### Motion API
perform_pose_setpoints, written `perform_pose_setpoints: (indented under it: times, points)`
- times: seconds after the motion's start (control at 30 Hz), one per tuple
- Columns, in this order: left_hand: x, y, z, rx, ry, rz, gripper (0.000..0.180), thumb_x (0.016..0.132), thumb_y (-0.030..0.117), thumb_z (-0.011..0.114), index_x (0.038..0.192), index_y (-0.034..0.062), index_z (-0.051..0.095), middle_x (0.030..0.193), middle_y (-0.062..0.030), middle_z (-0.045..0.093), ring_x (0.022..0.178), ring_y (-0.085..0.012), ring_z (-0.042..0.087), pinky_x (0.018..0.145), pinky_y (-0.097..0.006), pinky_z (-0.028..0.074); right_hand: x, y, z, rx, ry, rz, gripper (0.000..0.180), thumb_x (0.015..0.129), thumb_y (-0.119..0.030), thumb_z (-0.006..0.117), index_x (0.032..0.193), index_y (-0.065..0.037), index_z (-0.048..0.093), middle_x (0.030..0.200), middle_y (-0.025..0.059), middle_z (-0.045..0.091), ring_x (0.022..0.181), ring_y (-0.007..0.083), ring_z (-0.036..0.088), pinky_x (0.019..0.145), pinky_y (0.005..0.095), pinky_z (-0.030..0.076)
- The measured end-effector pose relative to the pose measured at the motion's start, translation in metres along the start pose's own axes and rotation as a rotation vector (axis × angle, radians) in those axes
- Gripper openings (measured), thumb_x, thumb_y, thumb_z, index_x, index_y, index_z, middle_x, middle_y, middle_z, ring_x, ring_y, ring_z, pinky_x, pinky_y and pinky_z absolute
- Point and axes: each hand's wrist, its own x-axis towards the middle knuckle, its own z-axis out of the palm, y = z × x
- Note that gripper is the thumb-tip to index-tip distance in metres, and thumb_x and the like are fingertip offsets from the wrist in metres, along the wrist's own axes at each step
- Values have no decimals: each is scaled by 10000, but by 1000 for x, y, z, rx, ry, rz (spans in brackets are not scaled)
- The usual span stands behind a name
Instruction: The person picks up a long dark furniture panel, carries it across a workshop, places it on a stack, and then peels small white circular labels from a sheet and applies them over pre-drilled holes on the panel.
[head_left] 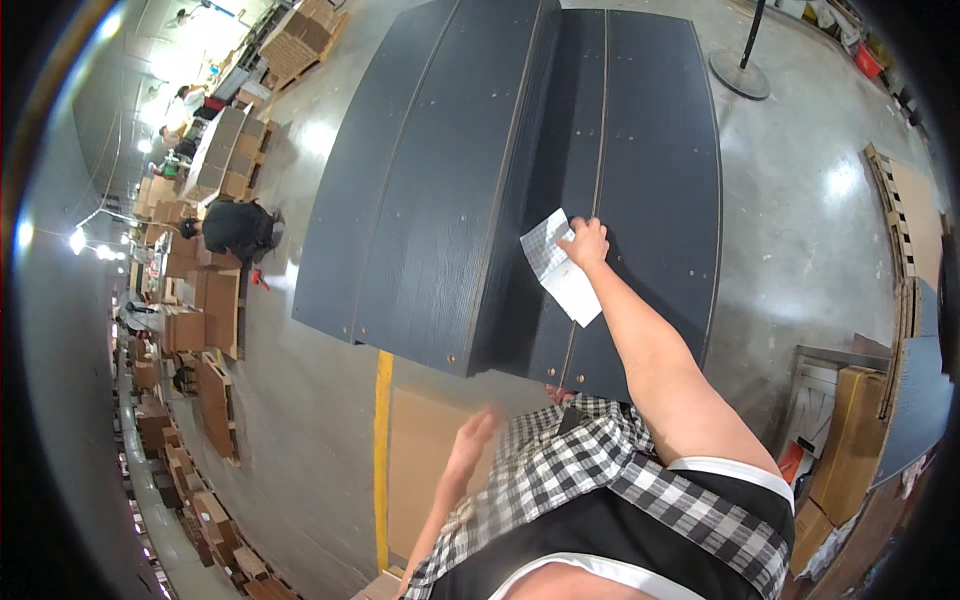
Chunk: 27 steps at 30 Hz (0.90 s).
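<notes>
Dark blue-grey boards with small drilled holes lie in two stacks before me. The left stack [430, 190] stands higher than the right stack [655, 170]. My right hand [588, 243] reaches over the right stack, its fingers curled over the edge of a white cloth or sheet [575, 292] with a faint grey check on its upper part. This creased piece rests on the boards beside the taller stack's side. Lower down, my left hand [475, 437] hangs near the stack's front edge, away from the boards. Motion smears its fingers, and no held thing shows there.
Flat brown cardboard [430, 460] lies on the floor by a yellow line [382, 450]. A round-based black stand [740, 75] is at the far right. Boxes [850, 430] and panels lean at the right. Another person [235, 232] bends near stacked cartons on the left.
</notes>
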Motion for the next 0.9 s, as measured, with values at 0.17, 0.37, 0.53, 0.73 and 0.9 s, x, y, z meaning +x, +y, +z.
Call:
perform_pose_setpoints:
  times: [0.17,0.37,0.53,0.73,0.9]
  points:
    - [0,0,16,71,21,59,450,940,247,456,1282,-41,409,1156,-136,562,1072,-221,540,910,-336,422,-12,20,13,109,-35,-150,144,709,-141,651,841,-93,618,985,104,525,1023,315,473,793,447,422]
    - [12,14,34,108,-2,174,406,931,226,458,1232,-47,464,1140,-135,584,1081,-187,531,922,-291,394,-63,43,-2,130,80,-189,449,684,-168,713,1057,-80,481,975,182,538,882,349,549,782,428,432]
    - [18,56,52,280,-70,314,387,924,209,462,1232,-25,472,1147,-127,587,1068,-196,542,922,-290,393,-77,59,2,248,-11,-75,492,656,-83,719,1094,-78,496,803,138,612,793,312,610,725,405,472]
    - [31,63,45,51,-37,444,393,903,136,514,1260,-14,447,1182,-113,560,1117,-173,501,947,-285,379,-106,66,-32,849,-100,-78,401,698,26,666,1065,-15,510,718,56,603,676,126,580,636,251,458]
    - [37,93,38,-160,24,488,520,883,129,555,1344,30,335,1185,-118,528,1110,-178,484,948,-292,377,-158,20,-108,1274,-269,-99,414,737,53,646,1113,-11,484,789,4,521,725,75,497,675,195,408]
